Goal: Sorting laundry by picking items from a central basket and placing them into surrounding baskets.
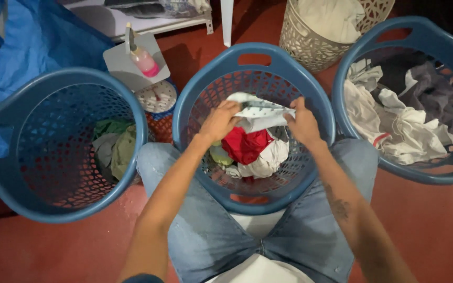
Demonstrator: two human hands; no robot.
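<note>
A white cloth (pixel 260 112) is stretched between both hands above the middle basket (pixel 252 57). The left hand (pixel 219 120) is closed on its left edge and the right hand (pixel 302 123) pinches its right edge, so the cloth hangs over the basket's opening. Under it, inside the same blue basket, lie a red garment (pixel 245 145), more white laundry (pixel 263 163) and a pale green piece (pixel 219 154). The basket sits on the red floor (pixel 53 246) between the person's knees, which are in light blue jeans (pixel 205 230). To the left stands another blue basket (pixel 6 126) holding green and grey clothes (pixel 114 147). To the right a third blue basket (pixel 425 31) is piled with white and grey laundry (pixel 394 115). Behind them are a beige hamper (pixel 310 42), a small scale (pixel 155 97) and a bottle with pink liquid (pixel 142 57).
</note>
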